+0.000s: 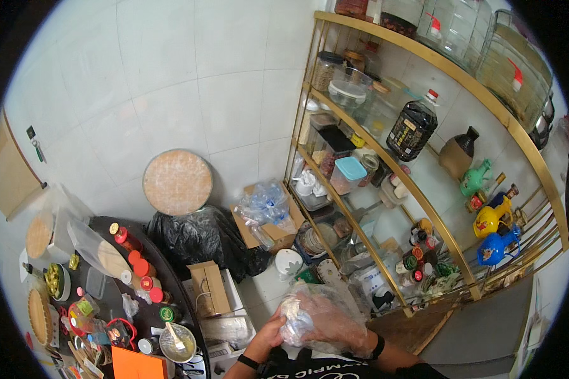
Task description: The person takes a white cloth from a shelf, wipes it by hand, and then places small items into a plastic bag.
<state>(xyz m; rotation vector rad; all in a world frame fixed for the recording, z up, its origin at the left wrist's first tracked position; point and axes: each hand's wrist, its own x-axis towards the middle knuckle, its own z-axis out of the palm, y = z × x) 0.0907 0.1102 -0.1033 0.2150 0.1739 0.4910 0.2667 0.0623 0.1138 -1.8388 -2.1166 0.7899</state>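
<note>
Low in the view, in front of my dark shirt, both hands meet at a crumpled clear plastic bag (348, 303). My left hand (271, 333) grips the bag's left side, with the thumb against a whitish bundle (296, 318). What the bundle is made of I cannot make out. My right hand (329, 322) shows through the film, which covers it almost to the dark wristband. Its fingers reach towards the bundle, and the film blurs them. Whether it lies inside the bag or behind a fold is unclear.
Gold-framed shelves (426, 54) with jars and bottles rise on the right. On the left, a dark table (105, 303) bears red-lidded jars and a metal bowl with a brush (176, 342). Cardboard boxes (209, 290), plastic bottles (265, 206) and black plastic sheeting (199, 241) lie beyond my hands.
</note>
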